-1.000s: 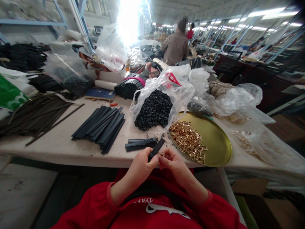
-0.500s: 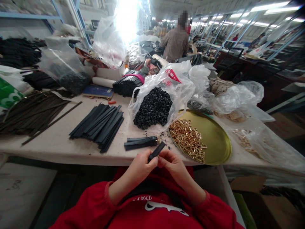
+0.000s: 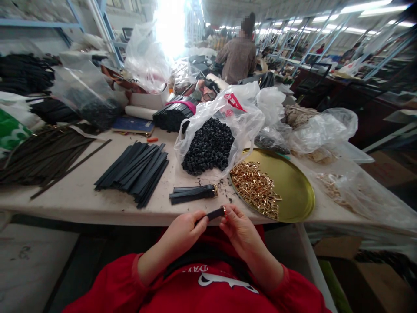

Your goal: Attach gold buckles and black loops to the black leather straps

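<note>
Well to the left of the left grip, brown strips (image 3: 42,152) lie heaped on the desk (image 3: 80,191), one stray strip sticking out toward the near edge. Nearer, still left of that grip and beyond it, black strips (image 3: 133,169) lie in a loose fan; a sleeve brushing them could scatter them. Just beyond the left grip (image 3: 185,230) rest a few folded straps (image 3: 190,195), gold showing at their right ends.

The left grip pinches a black strap (image 3: 214,214) between thumb and fingers, in front of the desk's near edge. At the strap's right end the right grip (image 3: 239,230) pinches a gold buckle (image 3: 224,211), partly hidden by the fingertips. With so small a hold, a slack pinch could let the buckle slip and drop into the lap, or the strap could twist and spring loose.

Beyond both grips an open plastic bag (image 3: 250,117) holds black loops (image 3: 208,148); a tug on its thin film could spill them. Right of the right grip, a round tray (image 3: 298,187) carries gold buckles (image 3: 257,187), and a bumped rim could tip some out.
</note>
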`<state>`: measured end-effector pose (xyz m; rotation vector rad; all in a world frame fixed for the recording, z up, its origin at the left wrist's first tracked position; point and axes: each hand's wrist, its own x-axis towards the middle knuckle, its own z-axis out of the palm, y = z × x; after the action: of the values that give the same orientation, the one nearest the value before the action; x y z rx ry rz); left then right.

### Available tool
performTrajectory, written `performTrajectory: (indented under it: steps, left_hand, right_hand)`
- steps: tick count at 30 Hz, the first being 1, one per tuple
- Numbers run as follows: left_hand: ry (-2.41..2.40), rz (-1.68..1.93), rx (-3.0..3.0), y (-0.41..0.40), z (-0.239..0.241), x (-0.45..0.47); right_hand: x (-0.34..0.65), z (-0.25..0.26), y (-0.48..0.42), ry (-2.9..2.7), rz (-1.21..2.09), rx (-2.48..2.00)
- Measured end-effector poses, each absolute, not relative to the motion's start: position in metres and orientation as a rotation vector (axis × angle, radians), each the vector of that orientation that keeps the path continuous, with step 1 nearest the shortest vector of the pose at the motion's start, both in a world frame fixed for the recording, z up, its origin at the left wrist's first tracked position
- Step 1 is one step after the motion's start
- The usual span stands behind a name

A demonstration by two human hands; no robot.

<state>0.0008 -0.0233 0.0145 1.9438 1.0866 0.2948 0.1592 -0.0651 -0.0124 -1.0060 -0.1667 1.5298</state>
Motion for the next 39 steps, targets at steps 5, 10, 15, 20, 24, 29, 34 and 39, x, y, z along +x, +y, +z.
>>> performTrajectory:
  steps: [5, 10, 15, 20, 24, 29, 34, 39]
  left_hand:
    - [1.055, 0.28, 1.934, -0.026, 0.016, -0.003]
    - [0.953, 0.353, 1.767, -0.028, 0.01, 0.003]
    - [0.938, 0.377, 1.516, -0.03, -0.004, 0.004]
    - [0.952, 0.396, 1.465, -0.027, -0.016, 0.004]
    - [1.019, 0.387, 1.405, -0.025, -0.023, 0.007]
    - [0.989, 0.369, 1.298, -0.024, -0.021, 0.007]
    - [0.959, 0.387, 1.198, -0.023, -0.016, 0.011]
    - [0.963, 0.425, 1.156, -0.023, -0.012, 0.015]
  right_hand:
    - [0.155, -0.018, -0.067, -0.254, 1.522, -1.035]
    - [0.144, -0.026, -0.073, -0.571, 1.421, -1.162]
    - [0.144, -0.027, -0.077, -0.73, 1.292, -1.246]
    - [0.146, -0.024, -0.07, -0.605, 1.51, -1.215]
    - [0.147, -0.027, -0.067, -0.835, 1.303, -1.365]
    - [0.149, -0.028, -0.065, -1.077, 1.058, -1.482]
    - [0.149, -0.027, -0.058, -1.022, 1.156, -1.429]
    - [0.152, -0.027, -0.058, -1.129, 0.962, -1.498]
